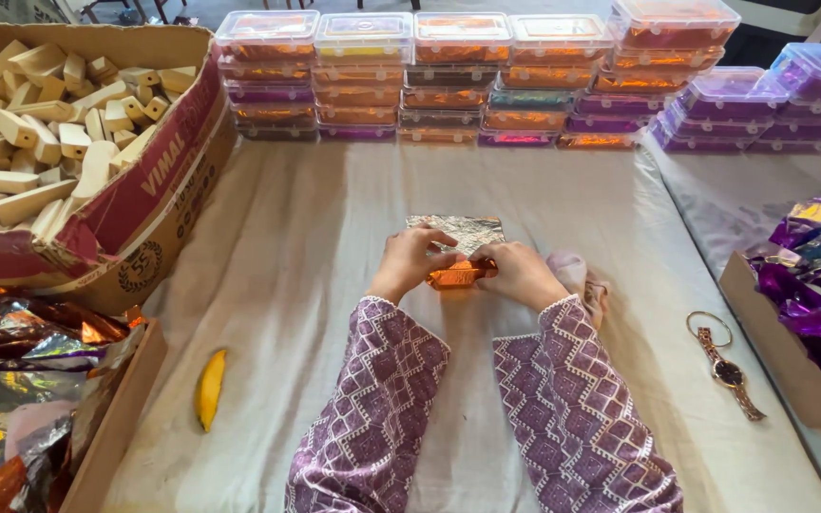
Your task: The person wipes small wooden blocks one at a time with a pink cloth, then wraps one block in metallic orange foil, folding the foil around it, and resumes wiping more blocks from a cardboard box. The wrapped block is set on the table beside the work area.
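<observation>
My left hand (408, 259) and my right hand (521, 273) meet at the middle of the cloth-covered table (315, 237). Between them they pinch a small block wrapped in shiny orange foil (458, 275). The foil sheet (463, 230) spreads out silver side up just beyond my fingers, its far part lying flat on the cloth. Both sleeves are purple with a white pattern.
A cardboard box of bare wooden blocks (49, 123) stands at the left. Stacks of clear lidded plastic boxes (467, 76) line the far edge. Foil sheets fill a box at the lower left (21, 380) and another at the right (819, 275). A wristwatch (726, 369) and a yellow piece (209, 388) lie nearby.
</observation>
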